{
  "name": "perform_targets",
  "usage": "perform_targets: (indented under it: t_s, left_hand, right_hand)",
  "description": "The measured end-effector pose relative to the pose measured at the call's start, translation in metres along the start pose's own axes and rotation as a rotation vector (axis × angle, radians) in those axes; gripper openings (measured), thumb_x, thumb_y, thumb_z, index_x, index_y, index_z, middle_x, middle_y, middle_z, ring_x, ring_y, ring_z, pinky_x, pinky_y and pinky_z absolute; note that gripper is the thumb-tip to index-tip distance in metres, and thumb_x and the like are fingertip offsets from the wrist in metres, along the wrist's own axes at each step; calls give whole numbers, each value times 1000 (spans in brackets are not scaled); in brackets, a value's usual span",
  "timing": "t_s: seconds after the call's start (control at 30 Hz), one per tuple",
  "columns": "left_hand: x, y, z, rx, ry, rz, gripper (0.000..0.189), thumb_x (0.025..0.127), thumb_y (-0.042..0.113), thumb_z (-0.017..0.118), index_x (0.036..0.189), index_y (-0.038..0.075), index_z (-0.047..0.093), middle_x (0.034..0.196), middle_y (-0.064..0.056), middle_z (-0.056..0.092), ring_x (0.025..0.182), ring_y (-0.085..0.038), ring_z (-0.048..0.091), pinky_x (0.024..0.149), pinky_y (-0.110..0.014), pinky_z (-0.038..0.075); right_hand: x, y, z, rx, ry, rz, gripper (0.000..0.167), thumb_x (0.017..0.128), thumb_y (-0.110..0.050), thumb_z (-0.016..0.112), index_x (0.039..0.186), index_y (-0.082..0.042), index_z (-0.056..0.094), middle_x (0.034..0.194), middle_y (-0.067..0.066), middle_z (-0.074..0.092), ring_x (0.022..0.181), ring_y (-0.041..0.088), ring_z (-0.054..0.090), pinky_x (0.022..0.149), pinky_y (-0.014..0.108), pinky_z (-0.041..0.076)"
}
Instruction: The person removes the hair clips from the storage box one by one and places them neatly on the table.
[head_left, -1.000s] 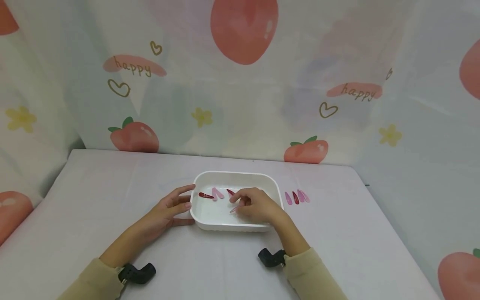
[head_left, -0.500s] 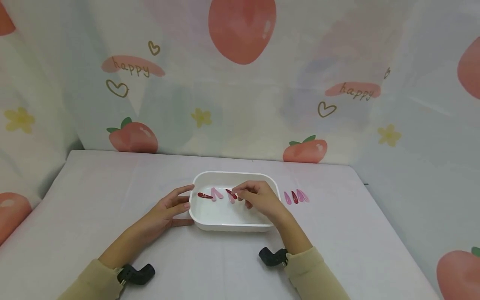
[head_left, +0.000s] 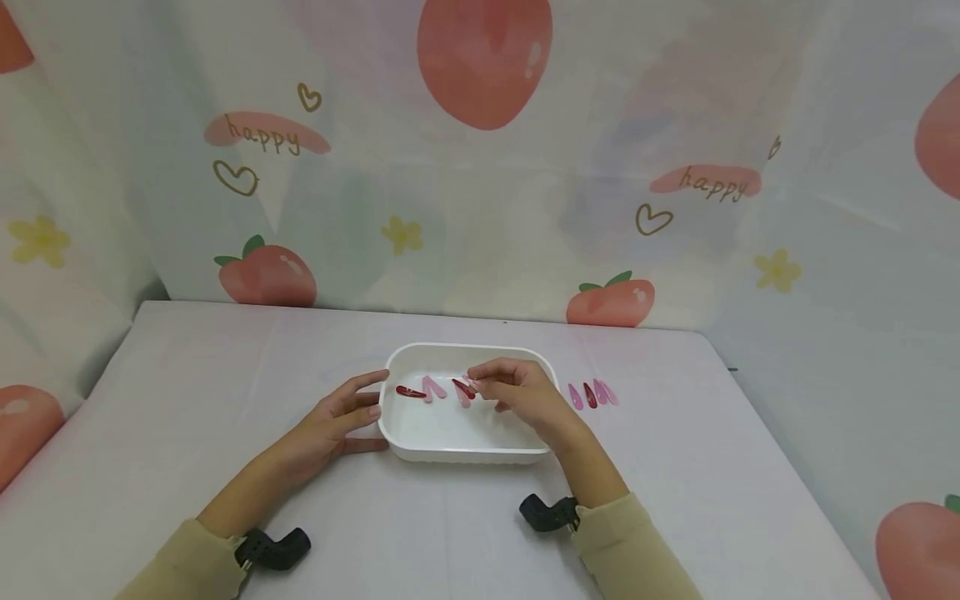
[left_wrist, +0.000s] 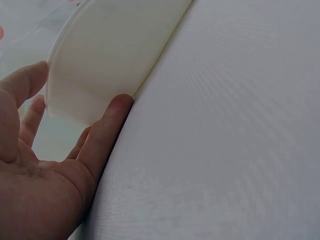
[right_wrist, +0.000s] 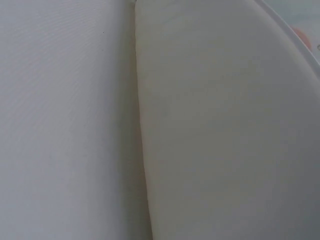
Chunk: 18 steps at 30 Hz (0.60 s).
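Observation:
My left hand (head_left: 330,423) rests against the left end of a white plastic tray (head_left: 465,456). Its fingers are spread and fairly straight, touching the wall, as the left wrist view confirms with the hand (left_wrist: 55,165) at the tray's side (left_wrist: 105,55). Over the tray's right half, my right hand (head_left: 525,396) pinches a pink hair clip (head_left: 470,381), mostly hidden by the fingertips. Just below it in the tray lie a red hair clip (head_left: 462,387) and a pink one (head_left: 462,399). Further left are another red clip (head_left: 409,392) and pink clips (head_left: 434,387).
Right of the tray, several pink and red hair clips (head_left: 592,394) lie in a row on the white tablecloth (head_left: 675,467). A curtain (head_left: 480,208) with fruit prints hangs behind the table. The right wrist view holds mainly the tray's outer wall (right_wrist: 215,125).
From the tray's lower middle, my right hand has lifted the pink hair clip and moved it up beside the red one, where it now hovers almost still. My left hand stays put.

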<state>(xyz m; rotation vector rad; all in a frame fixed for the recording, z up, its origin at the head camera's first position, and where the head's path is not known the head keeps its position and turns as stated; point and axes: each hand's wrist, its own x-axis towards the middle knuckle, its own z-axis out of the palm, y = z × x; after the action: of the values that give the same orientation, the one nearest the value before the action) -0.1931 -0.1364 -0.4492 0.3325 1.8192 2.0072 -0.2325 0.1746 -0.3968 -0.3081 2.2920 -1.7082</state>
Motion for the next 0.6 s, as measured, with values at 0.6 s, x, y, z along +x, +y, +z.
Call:
perform_targets:
  t_s: [0.6]
  left_hand:
    - [-1, 2, 1, 14, 3, -5, 58, 104, 17, 52, 157, 21, 28, 154, -22, 32, 132, -39, 49, 96, -50, 54]
  right_hand:
    - [-5, -10, -13, 136, -56, -35, 43, 96, -7, 63, 136, 1, 53, 96, 9, 64, 89, 25, 70, 83, 37, 61]
